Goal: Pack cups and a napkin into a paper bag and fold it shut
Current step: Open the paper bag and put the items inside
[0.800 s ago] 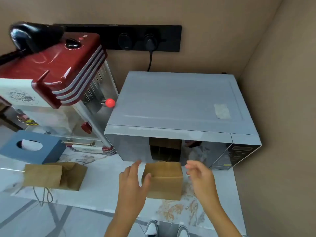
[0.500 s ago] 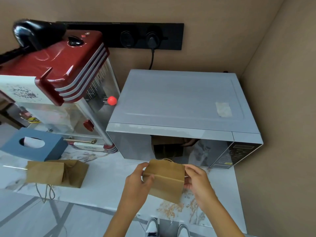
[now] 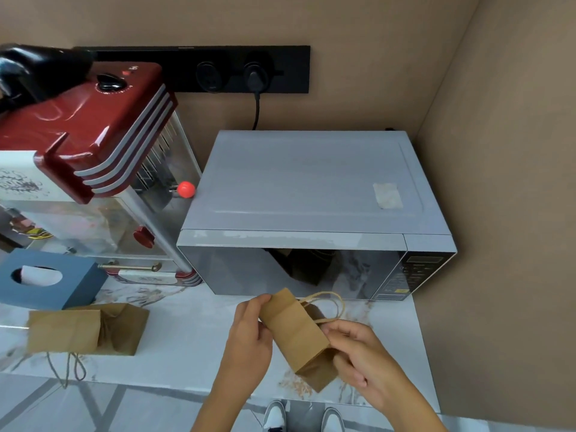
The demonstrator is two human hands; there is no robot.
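Filling the right half of the white marbled counter (image 3: pixel 193 332), a silver microwave (image 3: pixel 311 188) sits against the wall, with a red-topped popcorn machine (image 3: pixel 87 126) to its left and a blue tissue box (image 3: pixel 74 285) in front of that. Two paper bags are in view: one lying flat on the counter (image 3: pixel 87 328) well to the left, its cord handles hanging over the edge, and one brown paper bag (image 3: pixel 296 332) held tilted above the counter just before the microwave door. The left hand (image 3: pixel 249 335) pinches the bag's upper corner between thumb and fingers; the right hand (image 3: pixel 361 353) has its fingers curled around the bag's lower end, near the cord handles (image 3: pixel 327 304). Two hands, two bags, one tissue box; no cups are visible anywhere, and the only napkin candidate is the white tissue poking from the box. The bag looks collapsed, so my guess is it is being opened. Tugging the thin paper apart from opposite corners could tear a seam, and a handle loop could snag on a finger. Whether anything is inside cannot be told.
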